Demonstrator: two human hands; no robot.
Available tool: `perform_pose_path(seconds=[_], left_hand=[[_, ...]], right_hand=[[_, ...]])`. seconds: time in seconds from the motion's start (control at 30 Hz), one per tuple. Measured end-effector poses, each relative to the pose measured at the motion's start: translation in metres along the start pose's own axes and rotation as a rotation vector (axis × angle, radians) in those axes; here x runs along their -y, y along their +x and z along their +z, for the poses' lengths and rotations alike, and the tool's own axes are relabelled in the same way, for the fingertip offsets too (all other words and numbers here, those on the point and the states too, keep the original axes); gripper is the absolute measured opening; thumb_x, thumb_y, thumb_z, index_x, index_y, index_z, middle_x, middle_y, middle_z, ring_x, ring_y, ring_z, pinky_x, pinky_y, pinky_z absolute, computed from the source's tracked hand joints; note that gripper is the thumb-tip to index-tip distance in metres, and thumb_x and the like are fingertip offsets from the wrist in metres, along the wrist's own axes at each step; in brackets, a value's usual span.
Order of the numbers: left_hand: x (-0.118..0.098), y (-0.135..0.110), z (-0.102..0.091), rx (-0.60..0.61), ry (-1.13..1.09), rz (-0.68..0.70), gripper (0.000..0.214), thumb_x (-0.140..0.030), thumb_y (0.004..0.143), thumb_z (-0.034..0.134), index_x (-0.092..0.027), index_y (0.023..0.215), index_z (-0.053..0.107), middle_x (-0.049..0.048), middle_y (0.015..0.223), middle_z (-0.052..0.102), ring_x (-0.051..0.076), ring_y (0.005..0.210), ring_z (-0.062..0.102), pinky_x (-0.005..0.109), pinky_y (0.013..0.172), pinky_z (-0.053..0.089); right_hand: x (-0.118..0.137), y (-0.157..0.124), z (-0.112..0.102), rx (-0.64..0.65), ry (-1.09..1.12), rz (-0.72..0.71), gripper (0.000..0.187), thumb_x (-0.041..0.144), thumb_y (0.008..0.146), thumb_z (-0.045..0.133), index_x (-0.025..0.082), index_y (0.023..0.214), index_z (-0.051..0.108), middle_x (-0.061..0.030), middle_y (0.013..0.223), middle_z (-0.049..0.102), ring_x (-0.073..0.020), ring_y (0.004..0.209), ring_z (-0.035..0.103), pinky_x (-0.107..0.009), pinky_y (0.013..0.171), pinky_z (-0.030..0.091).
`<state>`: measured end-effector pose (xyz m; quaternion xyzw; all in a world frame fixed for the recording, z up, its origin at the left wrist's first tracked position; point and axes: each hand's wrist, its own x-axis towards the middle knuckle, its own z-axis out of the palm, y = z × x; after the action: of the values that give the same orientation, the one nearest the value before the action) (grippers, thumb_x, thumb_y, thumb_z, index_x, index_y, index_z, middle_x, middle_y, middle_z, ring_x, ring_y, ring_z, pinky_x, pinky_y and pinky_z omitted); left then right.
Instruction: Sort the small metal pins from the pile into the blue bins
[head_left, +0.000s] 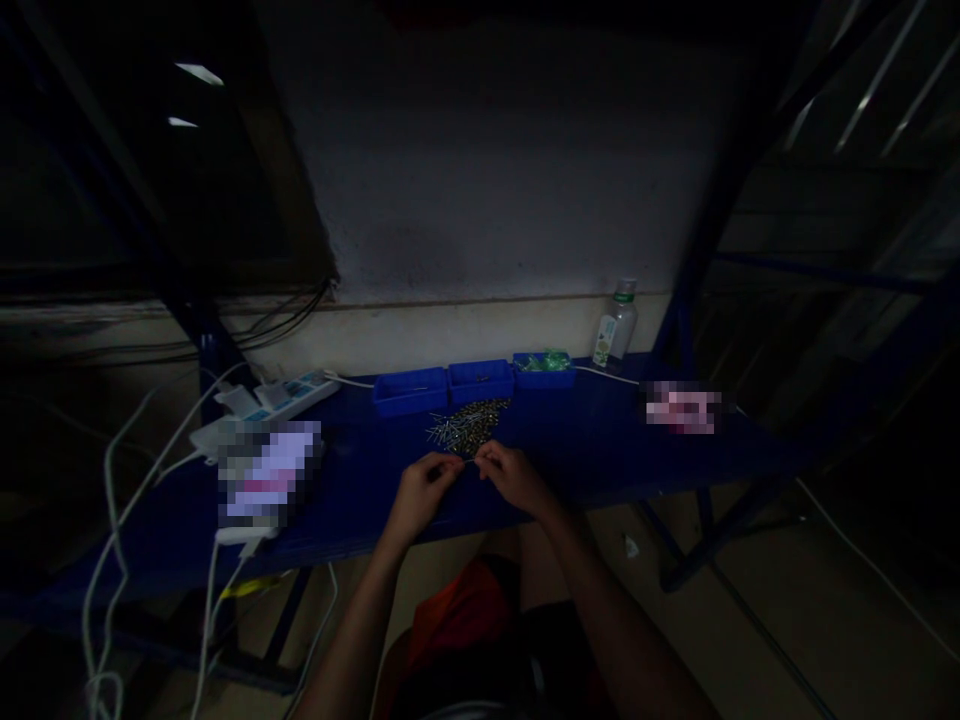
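Observation:
My left hand and my right hand meet over the front of the blue table. Both are pinched on a thin metal pin stretched between their fingertips. Just beyond them lies a loose pile of small metal pins. Behind the pile stand three blue trays in a row: the left one, the middle one, and the right one with green parts inside.
A white power strip with white cables lies at the left. A clear bottle stands at the back right near a blue rack post. The room is dark.

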<state>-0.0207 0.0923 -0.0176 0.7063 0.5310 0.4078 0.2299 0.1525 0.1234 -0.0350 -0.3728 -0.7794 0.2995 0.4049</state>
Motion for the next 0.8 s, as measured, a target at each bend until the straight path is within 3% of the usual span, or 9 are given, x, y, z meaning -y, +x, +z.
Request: perform_pose_path(seconds=[0.13,0.23,0.4,0.5,0.6,0.67,0.8], left_hand=[[-0.004,0.0,-0.003,-0.036,-0.042,-0.001,0.028,-0.038,0.077,0.054,-0.015,0.087,0.067,0.0048,0.084,0.066,0.017,0.076,0.059,0.026,0.07,0.044],[-0.001,0.015,-0.016,-0.073,-0.071,-0.035,0.028,-0.039,0.074,0.058,-0.015,0.085,0.067,0.0048,0.081,0.067,0.017,0.075,0.059,0.026,0.069,0.044],[0.014,0.086,-0.055,-0.36,-0.072,-0.063,0.035,-0.04,0.071,0.059,-0.01,0.089,0.065,0.0063,0.083,0.067,0.017,0.076,0.06,0.025,0.07,0.044],[0.024,0.126,-0.068,-0.388,0.145,-0.106,0.042,-0.037,0.072,0.058,-0.008,0.102,0.061,0.0065,0.079,0.066,0.017,0.07,0.059,0.026,0.068,0.044],[0.031,0.137,-0.067,-0.442,0.356,-0.177,0.051,-0.036,0.074,0.056,-0.008,0.116,0.052,0.009,0.085,0.065,0.02,0.079,0.06,0.028,0.074,0.044],[0.036,0.128,-0.062,-0.4,0.425,-0.185,0.048,-0.036,0.077,0.052,-0.011,0.118,0.052,0.0094,0.091,0.066,0.021,0.085,0.06,0.028,0.076,0.043],[0.046,0.092,-0.05,-0.014,0.495,-0.173,0.032,-0.032,0.075,0.054,-0.016,0.101,0.062,0.0078,0.095,0.067,0.021,0.086,0.061,0.025,0.072,0.043]], right_hand=[[0.002,0.0,0.001,0.07,-0.066,-0.023,0.01,0.024,0.086,0.046,0.02,0.085,0.055,0.0025,0.067,0.062,-0.01,0.062,0.057,-0.019,0.06,0.037],[0.003,0.0,0.001,0.062,-0.074,-0.022,0.01,0.024,0.085,0.047,0.02,0.084,0.056,0.0026,0.066,0.061,-0.0098,0.06,0.057,-0.018,0.058,0.037],[0.004,-0.001,0.0,0.012,-0.09,0.001,0.011,0.025,0.084,0.048,0.02,0.082,0.057,0.0018,0.069,0.062,-0.0093,0.06,0.056,-0.018,0.056,0.036],[0.004,-0.001,0.0,0.009,-0.096,0.011,0.011,0.025,0.083,0.048,0.02,0.083,0.058,0.0018,0.068,0.061,-0.0087,0.059,0.055,-0.017,0.055,0.036],[0.004,-0.001,0.001,-0.013,-0.097,0.021,0.012,0.025,0.083,0.048,0.019,0.083,0.059,0.0018,0.067,0.061,-0.0085,0.059,0.054,-0.017,0.055,0.036],[0.003,-0.001,0.001,-0.028,-0.095,0.02,0.013,0.025,0.083,0.048,0.019,0.082,0.059,0.0019,0.067,0.061,-0.0086,0.059,0.055,-0.017,0.055,0.036],[0.004,-0.001,0.0,-0.031,-0.091,0.003,0.013,0.025,0.083,0.047,0.019,0.082,0.058,0.0022,0.065,0.06,-0.0087,0.057,0.054,-0.017,0.054,0.035]])
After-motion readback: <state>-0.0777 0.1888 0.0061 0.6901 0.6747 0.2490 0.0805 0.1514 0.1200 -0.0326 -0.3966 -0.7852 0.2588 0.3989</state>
